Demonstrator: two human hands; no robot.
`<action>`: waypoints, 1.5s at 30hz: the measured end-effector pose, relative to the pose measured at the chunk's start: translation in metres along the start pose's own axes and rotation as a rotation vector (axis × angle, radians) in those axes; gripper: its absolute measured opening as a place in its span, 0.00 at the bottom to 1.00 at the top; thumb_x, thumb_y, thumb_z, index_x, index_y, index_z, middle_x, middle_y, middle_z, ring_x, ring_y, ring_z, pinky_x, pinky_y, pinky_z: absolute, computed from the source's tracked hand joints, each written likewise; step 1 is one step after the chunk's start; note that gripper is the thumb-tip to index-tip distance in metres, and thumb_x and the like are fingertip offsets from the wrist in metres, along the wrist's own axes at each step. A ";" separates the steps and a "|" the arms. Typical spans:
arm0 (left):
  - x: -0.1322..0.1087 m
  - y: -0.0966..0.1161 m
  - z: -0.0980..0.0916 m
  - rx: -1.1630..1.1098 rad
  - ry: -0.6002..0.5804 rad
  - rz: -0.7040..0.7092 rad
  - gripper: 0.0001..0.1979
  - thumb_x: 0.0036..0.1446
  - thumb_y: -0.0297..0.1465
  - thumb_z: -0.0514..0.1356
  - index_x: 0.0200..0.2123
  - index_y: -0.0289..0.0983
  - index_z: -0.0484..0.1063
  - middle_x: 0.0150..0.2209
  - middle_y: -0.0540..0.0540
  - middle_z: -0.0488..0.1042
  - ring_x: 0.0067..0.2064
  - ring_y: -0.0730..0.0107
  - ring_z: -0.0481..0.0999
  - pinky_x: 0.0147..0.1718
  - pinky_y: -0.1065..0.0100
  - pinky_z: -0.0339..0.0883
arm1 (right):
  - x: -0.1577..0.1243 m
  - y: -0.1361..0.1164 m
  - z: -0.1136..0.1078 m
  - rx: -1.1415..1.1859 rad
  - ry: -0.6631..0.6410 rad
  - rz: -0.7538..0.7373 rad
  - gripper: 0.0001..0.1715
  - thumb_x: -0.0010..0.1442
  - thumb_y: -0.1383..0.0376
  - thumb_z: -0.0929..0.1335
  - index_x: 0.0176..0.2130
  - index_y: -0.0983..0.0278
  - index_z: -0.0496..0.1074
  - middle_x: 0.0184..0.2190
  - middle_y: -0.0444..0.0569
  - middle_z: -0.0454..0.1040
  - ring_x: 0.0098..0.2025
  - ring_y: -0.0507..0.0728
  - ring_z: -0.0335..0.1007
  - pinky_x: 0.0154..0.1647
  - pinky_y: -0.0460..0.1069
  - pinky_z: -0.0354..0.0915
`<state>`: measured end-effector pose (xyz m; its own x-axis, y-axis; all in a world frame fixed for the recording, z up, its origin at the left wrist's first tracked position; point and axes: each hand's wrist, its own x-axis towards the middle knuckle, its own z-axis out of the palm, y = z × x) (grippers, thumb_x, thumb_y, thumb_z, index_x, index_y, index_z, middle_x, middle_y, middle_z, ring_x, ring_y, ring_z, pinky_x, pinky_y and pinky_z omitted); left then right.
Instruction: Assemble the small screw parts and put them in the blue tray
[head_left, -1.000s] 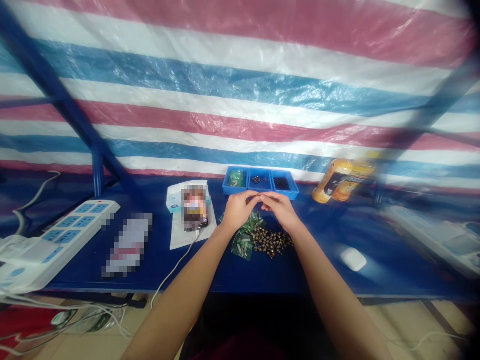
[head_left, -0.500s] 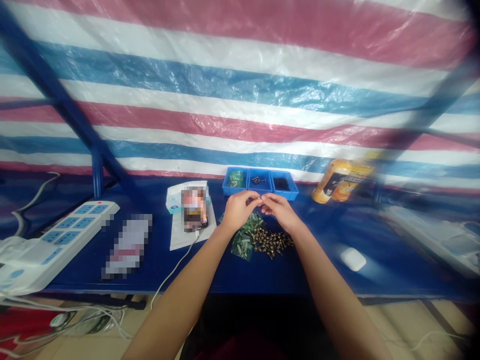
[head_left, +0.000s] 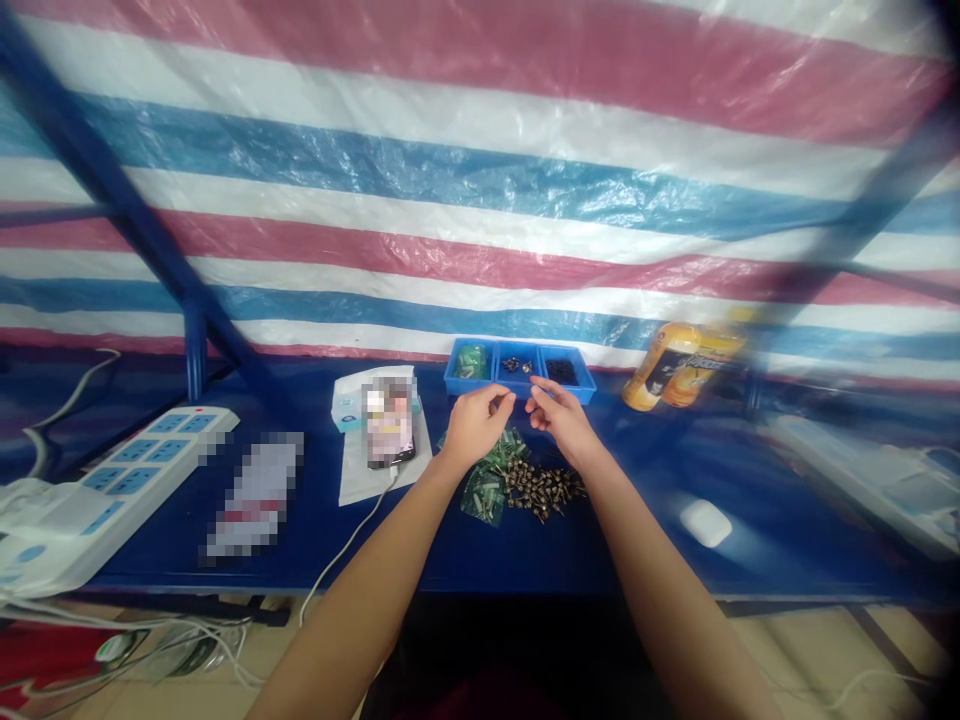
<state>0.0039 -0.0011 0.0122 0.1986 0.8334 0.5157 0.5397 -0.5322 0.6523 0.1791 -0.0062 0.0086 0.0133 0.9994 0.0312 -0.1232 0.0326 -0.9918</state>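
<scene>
My left hand (head_left: pixel 478 425) is closed in a pinch, thumb against forefinger; anything between the fingertips is too small to make out. Just to its right, my right hand (head_left: pixel 561 420) has its fingers apart and nothing visible in them. Both hover in front of a blue three-part tray (head_left: pixel 520 386). Its left section has a green bag (head_left: pixel 472 361), the middle one a few small metal parts (head_left: pixel 511 365), and the right one small black pieces (head_left: pixel 560 372). Below my hands lie a heap of brass-coloured metal parts (head_left: pixel 541 490) and clear green packets (head_left: pixel 484 495) with light pieces inside.
Left of my hands, a phone (head_left: pixel 390 440) on a cable rests on a white packet. Farther left are a blurred-out packet (head_left: pixel 259 495) and a white power strip (head_left: pixel 142 470). Yellow bottles (head_left: pixel 660 365) stand back right; a white case (head_left: pixel 706 522) lies nearer.
My hands have parted; earlier their fingertips met around a small brass-coloured piece. The right fingers have spread, while the left still pinches. A brassy piece now shows in the tray's middle section.
</scene>
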 end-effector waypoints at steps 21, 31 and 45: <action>0.001 0.002 -0.004 -0.017 -0.032 -0.007 0.11 0.65 0.35 0.55 0.36 0.41 0.77 0.31 0.51 0.79 0.32 0.68 0.76 0.37 0.68 0.66 | -0.106 -0.013 -0.103 -1.159 -0.044 -0.141 0.23 0.62 0.51 0.66 0.54 0.55 0.75 0.51 0.53 0.74 0.51 0.65 0.73 0.53 0.58 0.68; 0.002 -0.001 -0.003 -0.006 -0.036 -0.017 0.12 0.65 0.36 0.55 0.36 0.41 0.77 0.30 0.51 0.79 0.31 0.68 0.75 0.36 0.69 0.66 | -0.108 0.016 -0.102 -1.145 -0.014 -0.255 0.21 0.66 0.54 0.64 0.54 0.55 0.74 0.50 0.53 0.74 0.49 0.63 0.75 0.53 0.57 0.70; 0.002 -0.002 -0.001 -0.014 -0.023 -0.008 0.11 0.65 0.35 0.55 0.36 0.41 0.77 0.30 0.53 0.79 0.31 0.70 0.75 0.35 0.70 0.65 | -0.096 0.010 -0.076 -1.226 -0.044 -0.361 0.16 0.64 0.66 0.64 0.48 0.59 0.77 0.44 0.51 0.77 0.41 0.59 0.77 0.44 0.52 0.70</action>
<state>0.0027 0.0014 0.0121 0.2133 0.8407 0.4976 0.5298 -0.5275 0.6641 0.2516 -0.1025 -0.0136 -0.1811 0.9359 0.3021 0.8726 0.2946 -0.3896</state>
